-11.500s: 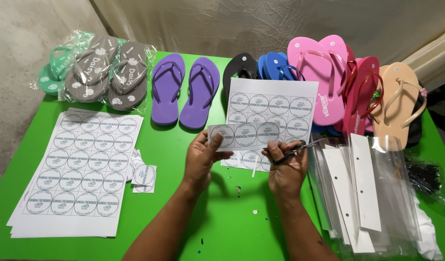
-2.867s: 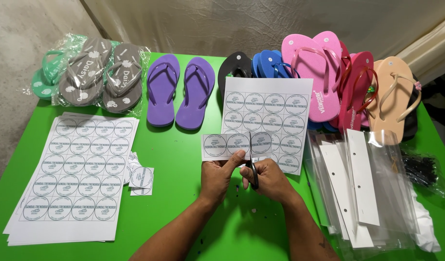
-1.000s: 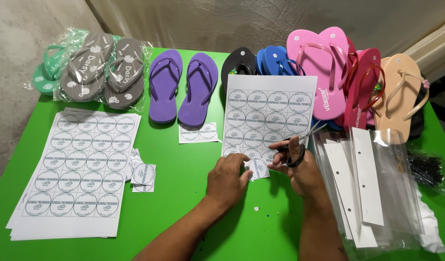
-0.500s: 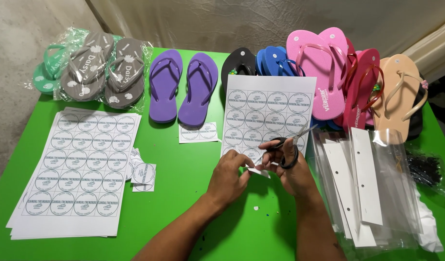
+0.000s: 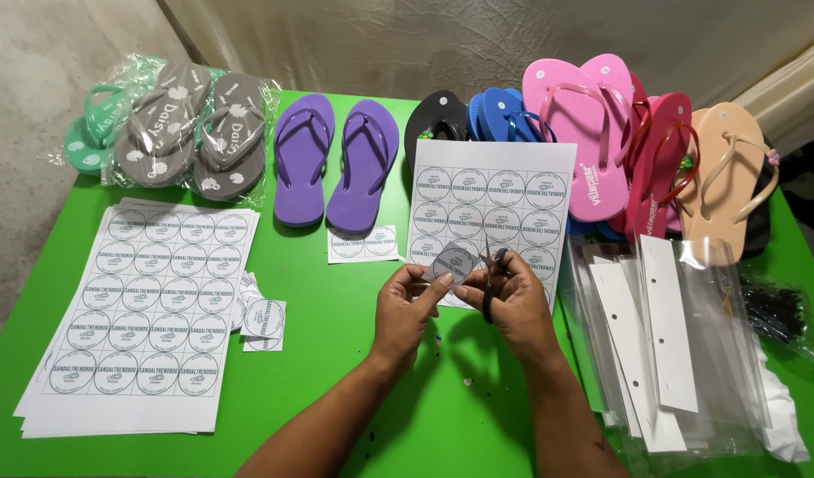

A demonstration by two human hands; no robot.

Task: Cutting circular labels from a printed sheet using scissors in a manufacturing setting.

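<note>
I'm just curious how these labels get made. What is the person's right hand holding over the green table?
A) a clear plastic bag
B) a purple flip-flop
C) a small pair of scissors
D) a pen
C: the right hand grips small dark scissors, blades pointing up beside the round paper label that the left hand pinches above the green table.

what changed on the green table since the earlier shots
The left hand now pinches a small label piece lifted off the partly cut sheet, and the right hand has brought the scissors in against it. A cut strip of two labels now lies below the purple flip-flops; it was not there at first. The label stack, the other sandals and the clear bags stayed put.
</note>
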